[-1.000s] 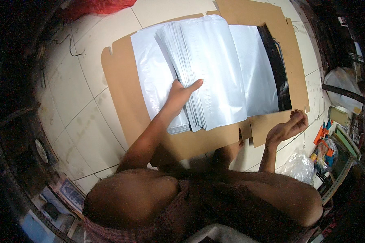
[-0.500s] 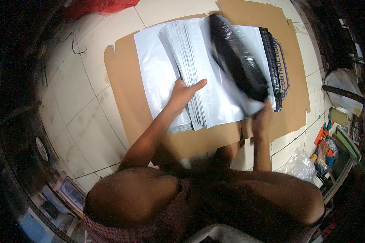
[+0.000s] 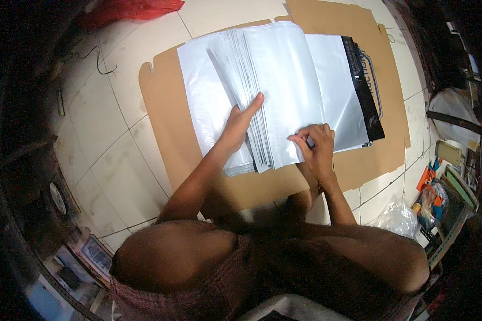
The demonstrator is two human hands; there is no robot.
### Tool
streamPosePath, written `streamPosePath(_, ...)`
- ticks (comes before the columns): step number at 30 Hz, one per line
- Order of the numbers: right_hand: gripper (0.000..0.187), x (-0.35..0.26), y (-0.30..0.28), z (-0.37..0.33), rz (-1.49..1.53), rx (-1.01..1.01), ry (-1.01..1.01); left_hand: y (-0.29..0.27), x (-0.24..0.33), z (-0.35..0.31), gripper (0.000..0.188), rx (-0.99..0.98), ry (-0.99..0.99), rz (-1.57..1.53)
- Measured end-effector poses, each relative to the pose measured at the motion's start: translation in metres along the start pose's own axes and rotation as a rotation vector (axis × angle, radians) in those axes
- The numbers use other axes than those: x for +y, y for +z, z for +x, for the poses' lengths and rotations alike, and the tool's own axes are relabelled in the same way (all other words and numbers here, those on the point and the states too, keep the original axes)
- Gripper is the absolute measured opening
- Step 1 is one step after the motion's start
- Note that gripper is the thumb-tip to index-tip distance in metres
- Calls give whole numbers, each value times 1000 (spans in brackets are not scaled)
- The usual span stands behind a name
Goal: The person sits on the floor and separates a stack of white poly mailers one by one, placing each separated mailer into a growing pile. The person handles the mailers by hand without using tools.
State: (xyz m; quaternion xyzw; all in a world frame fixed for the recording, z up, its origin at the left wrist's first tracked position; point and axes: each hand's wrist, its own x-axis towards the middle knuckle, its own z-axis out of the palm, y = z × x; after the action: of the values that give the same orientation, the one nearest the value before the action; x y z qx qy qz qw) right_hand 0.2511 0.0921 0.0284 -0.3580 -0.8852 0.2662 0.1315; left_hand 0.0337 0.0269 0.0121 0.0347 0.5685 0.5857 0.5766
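A fanned stack of white poly mailers [image 3: 235, 64] lies folded over on the flattened cardboard. My left hand [image 3: 240, 125] grips its near part, thumb on top, the other fingers hidden beneath. One topmost white mailer [image 3: 292, 69] curves over toward the right. At its near right corner my right hand [image 3: 318, 147] is closed, thumb and curled fingers pinching the edge. Under it, further right, another white mailer [image 3: 337, 80] lies spread with a black flap strip [image 3: 367, 91] along its right side.
The flattened brown cardboard [image 3: 163, 107] covers the tiled floor [image 3: 112, 150] under the mailers. A red plastic bag [image 3: 134, 13] is at the far left. On the right are clear plastic [image 3: 396, 219], orange-and-blue items [image 3: 427, 176] and a shelf edge [image 3: 447, 235]. My knees are close at the front.
A mailer's black flap that was blurred in my right hand has swung away, and its white side now shows. My right hand moved left to the folded mailer's corner; my left hand stayed almost still.
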Motion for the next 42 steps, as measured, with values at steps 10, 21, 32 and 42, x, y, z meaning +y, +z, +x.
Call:
streamPosePath(10,21,30,-7,-10,325,113,148,-1,-9,7,58,-77,2,8)
streamPosePath(21,59,-20,-35,-10,134,186,66,-6,-2,-3,47,-50,27,159)
streamPosePath(32,22,64,-29,-30,760,435,704,-8,1,-3,56,-50,13,198)
streamPosePath(42,25,-19,-12,2,-12,-21,81,-10,-9,5,62,-15,40,22)
